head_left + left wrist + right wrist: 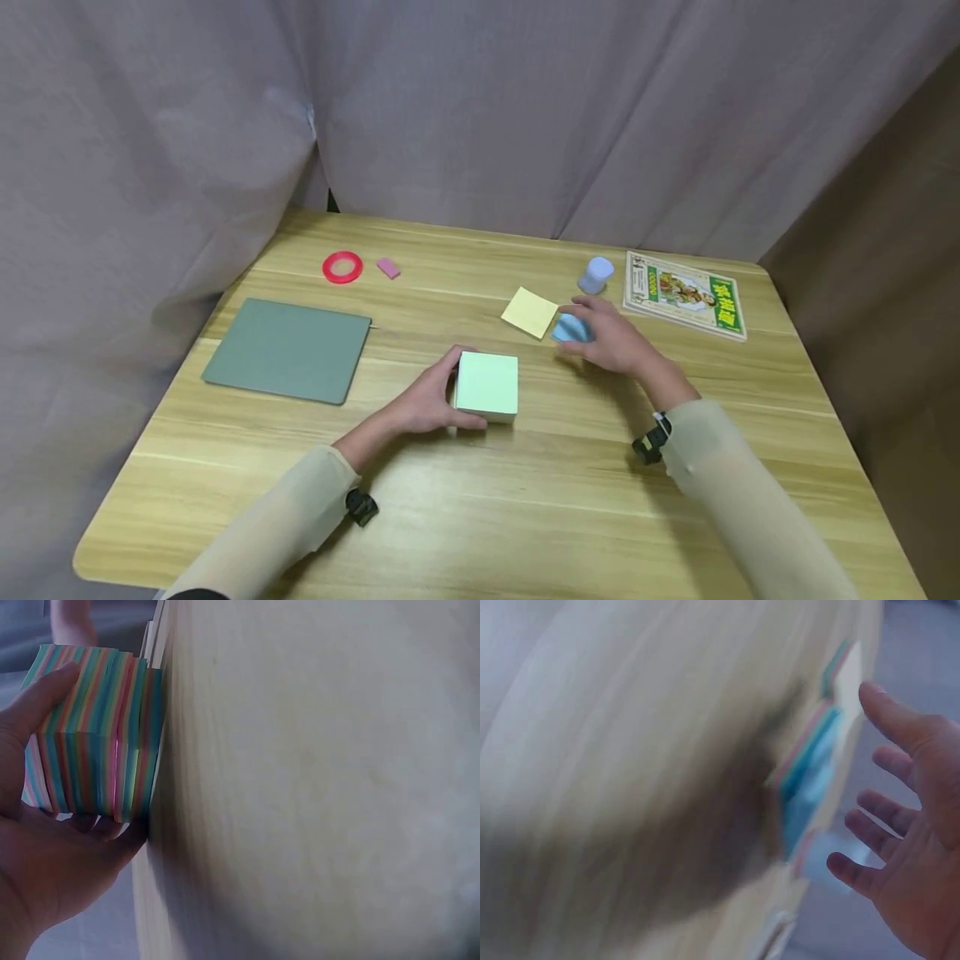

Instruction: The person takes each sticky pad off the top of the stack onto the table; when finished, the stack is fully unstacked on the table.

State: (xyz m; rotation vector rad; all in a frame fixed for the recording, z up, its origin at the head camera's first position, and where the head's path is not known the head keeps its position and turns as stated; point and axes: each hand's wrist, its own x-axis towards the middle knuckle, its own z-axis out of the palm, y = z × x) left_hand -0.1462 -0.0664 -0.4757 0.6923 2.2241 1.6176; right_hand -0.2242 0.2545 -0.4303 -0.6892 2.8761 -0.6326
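Note:
My left hand (431, 402) grips a thick stack of sticky notes (487, 383), thumb on one side and fingers on the other. Its top sheet is pale green in the head view. Striped multicolored sides of the stack (101, 735) show in the left wrist view, low at the table surface. Over a small blue sticky-note pad (573, 328) hovers my right hand (609, 335), partly covering it. In the right wrist view the fingers of that hand (911, 802) are spread and loosely bent, with a gap to the blue pad (806, 791). A yellow sticky-note pad (529, 312) lies just left of the blue one.
Behind the right hand stands a white cylindrical container (596, 275), with illustrated booklets (684, 294) to its right. A grey-green flat notebook (288, 350) lies at left. Toward the back are a red ring (342, 267) and a pink eraser-like block (388, 267). Grey curtains (480, 117) border the table.

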